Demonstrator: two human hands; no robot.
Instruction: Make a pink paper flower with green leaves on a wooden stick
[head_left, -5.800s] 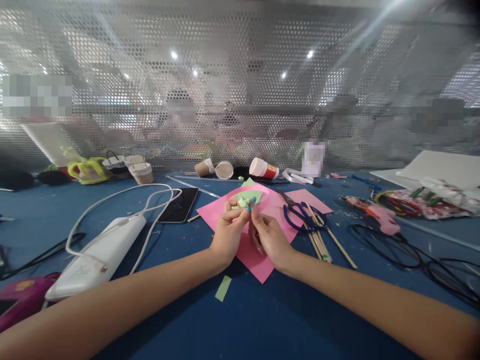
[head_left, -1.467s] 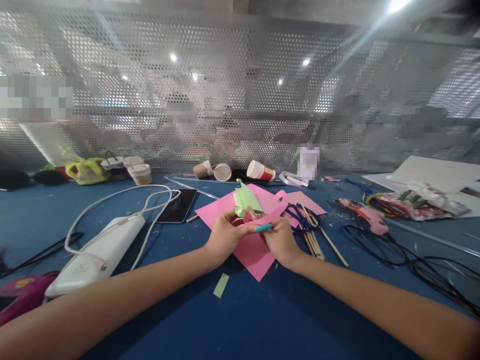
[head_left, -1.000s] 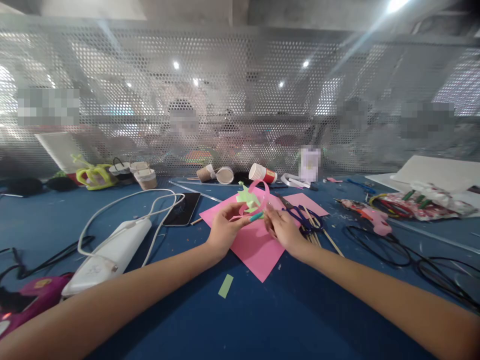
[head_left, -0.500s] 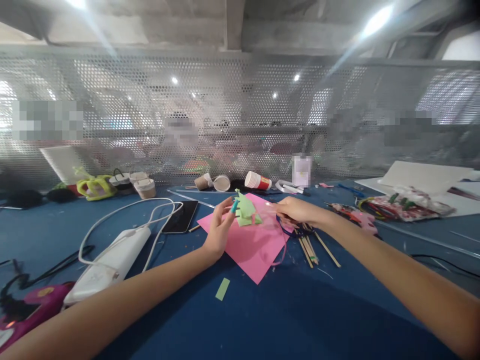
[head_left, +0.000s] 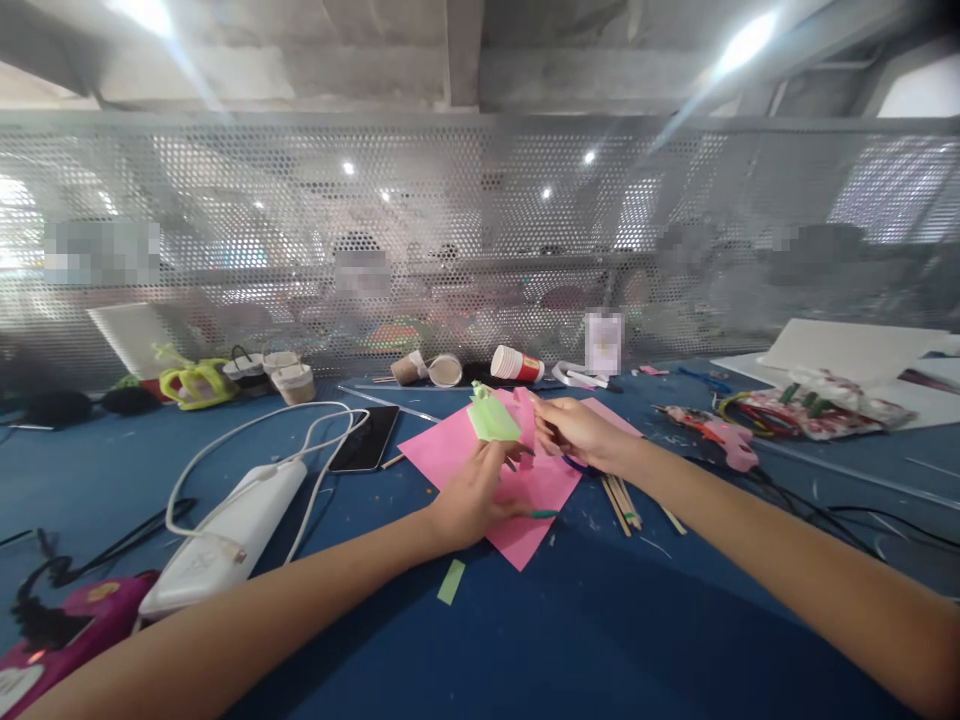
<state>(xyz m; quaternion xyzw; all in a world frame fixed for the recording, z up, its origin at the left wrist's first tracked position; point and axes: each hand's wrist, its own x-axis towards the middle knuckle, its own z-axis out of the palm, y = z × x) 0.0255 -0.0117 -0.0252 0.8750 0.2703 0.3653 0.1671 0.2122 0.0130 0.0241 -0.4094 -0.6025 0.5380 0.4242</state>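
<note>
My left hand (head_left: 476,492) pinches a light green paper cutout (head_left: 491,420) and holds it upright over a pink paper sheet (head_left: 525,485) on the blue table. My right hand (head_left: 576,432) is closed on a curled pink paper strip (head_left: 525,412) that meets the green cutout. Blue-handled scissors (head_left: 577,465) lie partly hidden under my right hand, next to a bundle of wooden sticks (head_left: 622,500).
A white power bank (head_left: 225,535) with a cable and a black phone (head_left: 365,438) lie to the left. Paper cups (head_left: 517,364) lie along the perforated metal screen. A pink glue gun (head_left: 712,428) and black cords lie to the right. A green paper scrap (head_left: 451,581) sits near me.
My right hand reached out toward the scissors and came back to the pink strip. My left hand turned the green cutout and lowered toward the pink sheet. The camera tilted upward.
</note>
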